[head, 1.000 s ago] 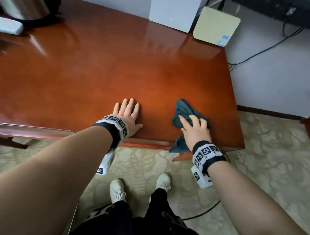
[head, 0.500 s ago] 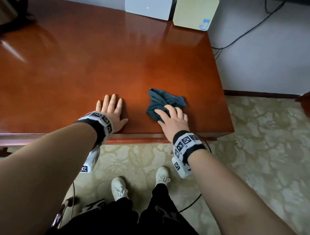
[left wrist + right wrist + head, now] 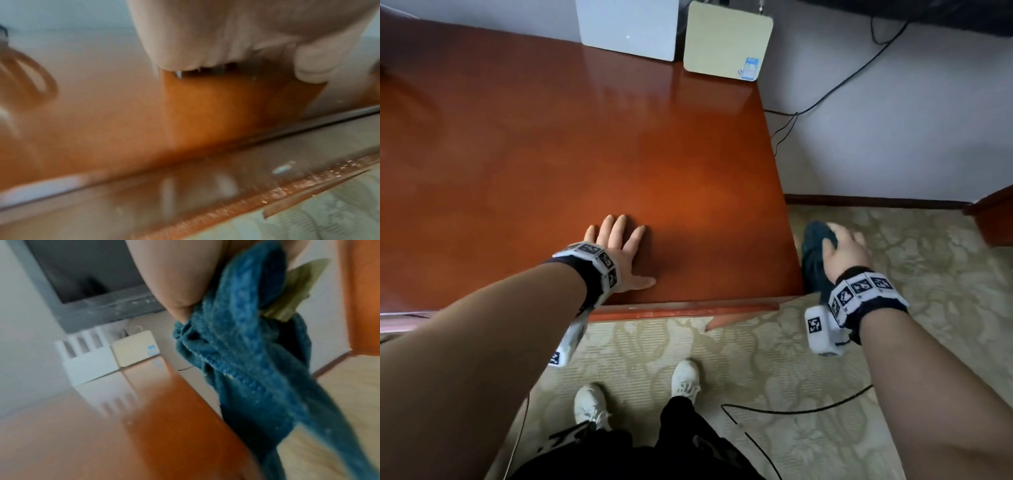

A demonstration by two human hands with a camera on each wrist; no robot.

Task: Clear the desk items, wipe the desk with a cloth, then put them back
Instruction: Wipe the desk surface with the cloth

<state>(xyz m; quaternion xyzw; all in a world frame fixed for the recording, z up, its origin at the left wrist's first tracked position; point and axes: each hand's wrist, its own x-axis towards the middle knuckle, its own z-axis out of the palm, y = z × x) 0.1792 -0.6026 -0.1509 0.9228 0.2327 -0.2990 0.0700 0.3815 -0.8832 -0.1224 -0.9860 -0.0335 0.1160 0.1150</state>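
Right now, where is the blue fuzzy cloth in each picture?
Head view: the dark blue fuzzy cloth is at the right, past the glossy red-brown wooden desk's edge, gripped by the right hand.
Left wrist view: not in it.
Right wrist view: centre right, hanging down.
Shared landmark: the cream square box.

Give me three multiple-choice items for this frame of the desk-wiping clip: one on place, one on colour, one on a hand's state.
1. Where is the cloth?
A. on the middle of the desk
B. past the desk's right edge, over the carpet
C. on the white box

2. What colour is the cloth?
A. dark blue-green
B. red
C. white

3. How does the left hand lie?
A. curled round a cup
B. raised in the air
C. flat on the desk, fingers spread

Key: 1 B, the right hand holds it beside the desk's edge over the carpet; 2 A, the right wrist view shows teal fabric; 3 C, the palm is down on the wood.
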